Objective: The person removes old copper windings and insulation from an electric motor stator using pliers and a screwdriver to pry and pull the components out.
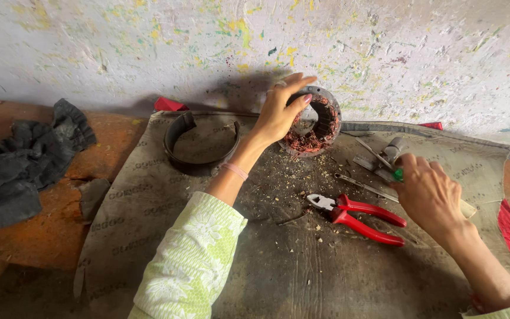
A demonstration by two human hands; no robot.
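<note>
Two hands working over mat (302,272). Left hand (278,112) gripping stator (314,127) at mat's far edge, fingers curling over rim, standing it on edge; palm hiding stator's near-left side. Copper windings showing inside, partly obscured. Right hand (429,192) closing around green-tipped tool (398,175) at mat's right; tool mostly hidden, kind unclear. One pair of red pliers (358,217) lying mid-mat, just left of right hand. One dark ring (199,139) at mat's far left. One dark rag (22,162) lying off mat, left.
</note>
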